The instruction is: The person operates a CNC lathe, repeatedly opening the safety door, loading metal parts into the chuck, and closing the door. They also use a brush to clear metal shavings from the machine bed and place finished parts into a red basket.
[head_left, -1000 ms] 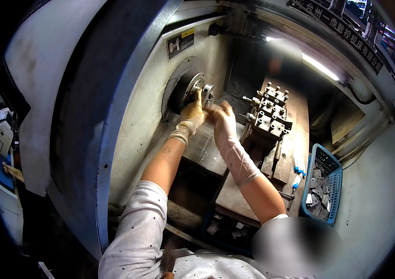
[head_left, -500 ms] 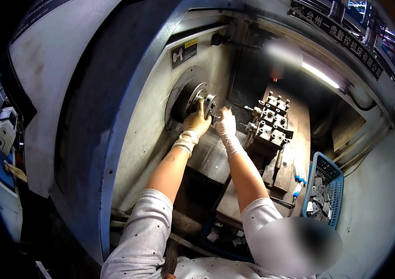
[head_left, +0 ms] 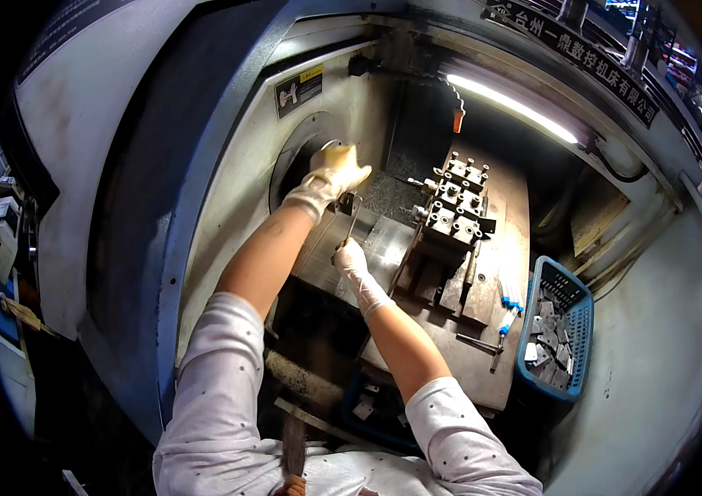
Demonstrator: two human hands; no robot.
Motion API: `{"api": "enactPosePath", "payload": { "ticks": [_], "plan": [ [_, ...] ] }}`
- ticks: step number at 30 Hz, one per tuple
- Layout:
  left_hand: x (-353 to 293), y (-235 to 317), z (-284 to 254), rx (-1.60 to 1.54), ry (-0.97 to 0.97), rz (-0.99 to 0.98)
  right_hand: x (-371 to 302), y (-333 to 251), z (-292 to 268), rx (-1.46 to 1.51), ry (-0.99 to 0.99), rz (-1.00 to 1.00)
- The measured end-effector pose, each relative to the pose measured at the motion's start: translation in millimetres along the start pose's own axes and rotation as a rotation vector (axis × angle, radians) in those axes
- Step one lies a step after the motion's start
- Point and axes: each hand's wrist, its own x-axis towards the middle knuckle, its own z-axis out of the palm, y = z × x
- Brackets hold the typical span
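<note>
My left hand [head_left: 333, 172], in a pale glove, is at the front of the lathe chuck [head_left: 291, 172] and covers most of it. Motion smears its fingers, so their grip cannot be made out. Below and to the right, my gloved right hand [head_left: 351, 258] is closed on a thin bent metal rod that looks like a hex key [head_left: 354, 219]. The key's bent upper end reaches up beside a dark metal part [head_left: 346, 201] under my left hand. What the chuck holds is hidden.
A tool post block [head_left: 454, 202] with several bolts stands to the right on the slide. Beyond it are blue-tipped white tubes [head_left: 509, 298], a T-shaped tool [head_left: 495, 351] and a blue basket [head_left: 586, 331] of flat metal pieces. A lamp [head_left: 516, 107] lights the enclosure.
My right hand has come down and toward me from beside the chuck, and the rod in it now shows plainly. My left hand has shifted up over the chuck face. The view has swung slightly.
</note>
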Motion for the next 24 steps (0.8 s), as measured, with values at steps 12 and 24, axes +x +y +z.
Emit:
{"api": "enactPosePath", "payload": {
  "ticks": [12,24],
  "plan": [
    [7,-18,53,-0.299,0.391,-0.067,0,-35,2,0.168,0.036,0.406],
    [-21,-23,71,-0.317,0.964,0.284,26,-28,-3,0.049,0.402,0.269]
  ]
}}
